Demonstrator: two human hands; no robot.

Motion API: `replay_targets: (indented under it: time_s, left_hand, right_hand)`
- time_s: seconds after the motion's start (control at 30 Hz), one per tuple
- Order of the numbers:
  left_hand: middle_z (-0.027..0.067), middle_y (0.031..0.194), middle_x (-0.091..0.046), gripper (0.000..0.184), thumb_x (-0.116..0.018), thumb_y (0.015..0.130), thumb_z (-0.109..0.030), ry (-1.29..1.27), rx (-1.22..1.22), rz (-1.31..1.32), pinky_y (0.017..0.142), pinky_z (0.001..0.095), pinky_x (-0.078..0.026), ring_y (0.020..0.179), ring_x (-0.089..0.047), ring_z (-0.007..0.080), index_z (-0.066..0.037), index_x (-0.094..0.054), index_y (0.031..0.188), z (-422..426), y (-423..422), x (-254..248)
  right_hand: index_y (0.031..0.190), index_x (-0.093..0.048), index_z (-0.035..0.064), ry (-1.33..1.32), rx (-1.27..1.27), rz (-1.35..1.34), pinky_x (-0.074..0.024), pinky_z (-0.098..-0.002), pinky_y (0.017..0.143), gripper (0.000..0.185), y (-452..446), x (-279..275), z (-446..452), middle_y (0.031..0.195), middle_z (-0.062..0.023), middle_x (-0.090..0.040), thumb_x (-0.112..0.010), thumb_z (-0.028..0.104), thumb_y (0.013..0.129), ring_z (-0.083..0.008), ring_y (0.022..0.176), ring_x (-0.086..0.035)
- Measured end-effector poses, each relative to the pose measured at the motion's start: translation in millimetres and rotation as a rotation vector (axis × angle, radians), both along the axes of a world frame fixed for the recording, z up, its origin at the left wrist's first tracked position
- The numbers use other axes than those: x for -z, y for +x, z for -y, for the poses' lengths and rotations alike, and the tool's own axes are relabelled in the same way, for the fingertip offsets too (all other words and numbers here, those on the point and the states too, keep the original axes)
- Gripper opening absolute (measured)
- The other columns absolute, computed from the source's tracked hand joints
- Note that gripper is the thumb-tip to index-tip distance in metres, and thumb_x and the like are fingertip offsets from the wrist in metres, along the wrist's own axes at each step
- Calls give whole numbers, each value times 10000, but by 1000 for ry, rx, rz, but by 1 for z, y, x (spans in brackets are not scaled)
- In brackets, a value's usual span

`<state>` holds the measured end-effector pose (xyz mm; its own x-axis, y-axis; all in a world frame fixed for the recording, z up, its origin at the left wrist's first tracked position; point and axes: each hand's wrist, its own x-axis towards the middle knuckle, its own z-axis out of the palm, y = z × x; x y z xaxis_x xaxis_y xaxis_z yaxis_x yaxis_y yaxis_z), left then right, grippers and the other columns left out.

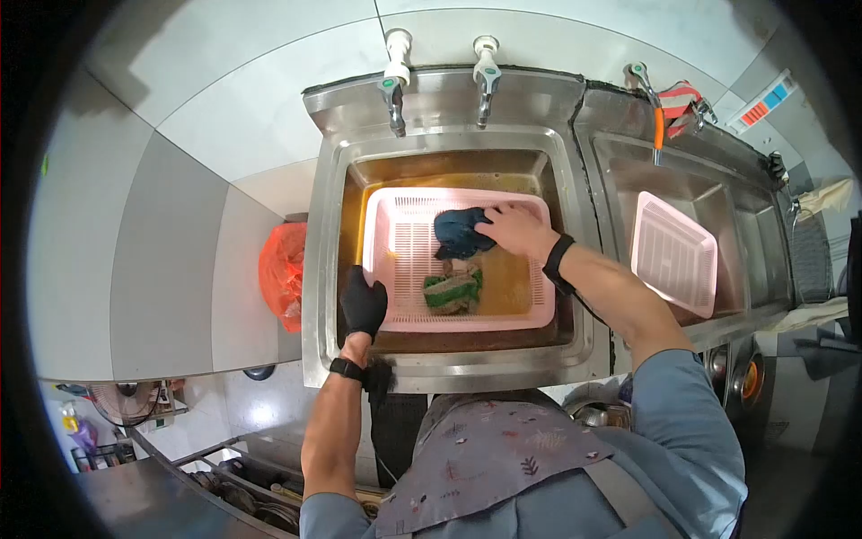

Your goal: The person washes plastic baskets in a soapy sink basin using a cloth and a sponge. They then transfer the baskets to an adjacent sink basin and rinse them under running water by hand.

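A pink plastic basket (395, 202) with slotted sides sits in the left steel sink, tilted in brownish water that covers part of its floor. My left hand (364, 304), in a black glove, grips the basket's left rim. My bare right hand (518, 231) has its fingers on a bunched dark blue cloth (460, 234) inside the basket and holds it. Just below that cloth lies a crumpled green and grey cloth (452, 292), touched by neither hand. The fingertips of my right hand are partly hidden against the blue fabric.
Two taps (393, 99) stand on the wall behind the sink (328, 225). A second pink basket (675, 256) leans in the sink to the right, below a tap with an orange hose (658, 130). An orange-red plastic bag (284, 278) hangs at the left.
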<state>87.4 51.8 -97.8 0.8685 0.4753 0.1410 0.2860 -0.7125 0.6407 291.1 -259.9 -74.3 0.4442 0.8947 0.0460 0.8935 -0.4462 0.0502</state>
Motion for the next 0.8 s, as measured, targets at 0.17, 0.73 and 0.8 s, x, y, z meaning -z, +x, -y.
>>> replay_targets:
  time_s: [0.17,0.73,0.8]
  left_hand:
    - [288,911,-671,243,-629,829,-107,3,-26,13,751,551,-523,890,-654,519,-6,-595,1047,1,2,8]
    - [321,922,-673,286,-627,827,-121,-4,-79,-28,738,572,-513,894,-649,533,-3,-578,1083,-1,22,4]
    - [326,932,-679,302,-643,835,-129,-57,-12,7,739,577,-518,886,-653,532,2,-573,1099,-9,22,7]
  right_hand:
    - [1224,-597,60,-192,233,-77,-535,-576,868,271,-42,31,13,1149,-219,-585,-514,145,980,-438,969,-663]
    - [1204,-703,66,-102,180,-746,-541,-517,913,344,-110,15,17,1078,-215,-680,-620,89,872,-451,1063,-662]
    - [1180,-715,67,-310,102,-593,-547,-515,893,314,-99,10,36,1081,-208,-680,-613,110,887,-431,1052,-675]
